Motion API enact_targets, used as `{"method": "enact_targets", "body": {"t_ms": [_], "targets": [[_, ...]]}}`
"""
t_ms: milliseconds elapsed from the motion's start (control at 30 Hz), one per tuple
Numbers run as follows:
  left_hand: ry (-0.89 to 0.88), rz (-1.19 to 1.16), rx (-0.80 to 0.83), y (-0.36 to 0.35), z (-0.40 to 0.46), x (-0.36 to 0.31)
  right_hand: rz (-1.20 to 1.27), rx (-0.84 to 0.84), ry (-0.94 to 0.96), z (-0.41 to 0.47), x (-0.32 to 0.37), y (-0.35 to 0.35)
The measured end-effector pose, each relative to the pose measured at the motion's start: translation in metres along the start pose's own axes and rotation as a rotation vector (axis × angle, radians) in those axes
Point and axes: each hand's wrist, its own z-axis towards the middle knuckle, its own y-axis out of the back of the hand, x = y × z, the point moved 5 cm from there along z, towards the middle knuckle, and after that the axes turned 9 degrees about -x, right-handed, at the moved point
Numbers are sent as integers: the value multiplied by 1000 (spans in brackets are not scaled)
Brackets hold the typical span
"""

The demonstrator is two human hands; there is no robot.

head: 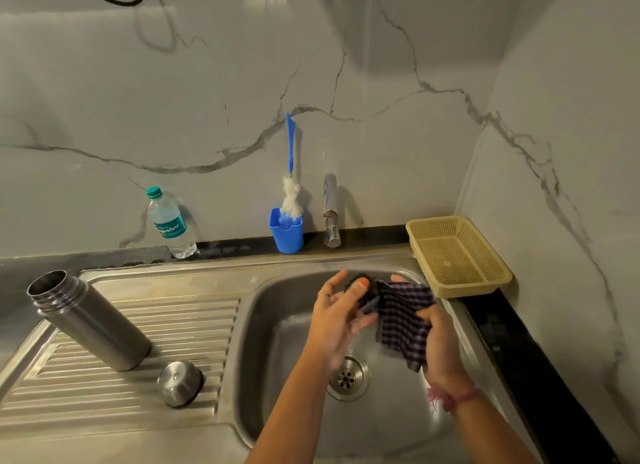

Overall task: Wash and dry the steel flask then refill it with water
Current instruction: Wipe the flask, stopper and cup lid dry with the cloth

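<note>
1. Over the sink basin [277, 311], toward its far right corner, I have both hands working: my left hand [341, 319] holds a small dark part, probably the flask's inner stopper [363, 292], though blur keeps me from being sure, with fingers curled loosely round it.
2. My right hand [438, 342] grips a checked cloth [403, 318], bunched in the fist and touching the dark part.
3. To dry it well, I'd turn the part inside the cloth, press fabric into its grooves and rim, and keep everything above the basin so drips fall away.
4. The steel flask [91, 319] stands on the ribbed drainboard [180, 328] at the sink's left end, near its back edge, untouched.
5. Its long axis is upright; the open mouth points up.
6. The steel cap [180, 382] sits just beside it, toward the front edge.
</note>
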Motion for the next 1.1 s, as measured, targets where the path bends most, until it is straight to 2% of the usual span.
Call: {"method": "enact_targets", "body": {"t_ms": [67, 167, 233, 300, 367, 400, 467, 600, 667, 800, 867, 1000, 1100], "targets": [[70, -110, -26, -4, -1, 1, 6, -84, -30, 1, -6, 3], [93, -74, -101, -9, -2, 10, -109, -45, 41, -2, -9, -12], [119, -72, -161, -10, -1, 16, -221, -12, 148, -11, -7, -26], [153, -97, -198, -8, 1, 18, -446, 51, 303, -20, -7, -35], [176, -134, -174, -8, 3, 19, -685, 142, 466, -24, -13, -37], [189, -140, -152, -8, 3, 22, -716, 157, 502, -24, -15, -34], [219, -130, -175, -8, -1, 29, -656, 118, 491, -18, -14, -32], [248, -165, -187, -11, -11, 31, -433, 17, 266, 0, -7, -29], [258, -173, -161, -13, -12, 26, -499, 51, 326, 2, -3, -29], [229, -215, -166, -12, -7, 14, -734, 200, 580, -9, -3, -32], [224, -228, -168, -11, -6, 12, -745, 226, 611, -15, -7, -30], [245, -235, -144, -12, -8, 12, -368, 141, 333, -4, -9, -21], [276, -219, -99, -14, -13, 17, -339, 108, 318, 11, 5, -25]]}}
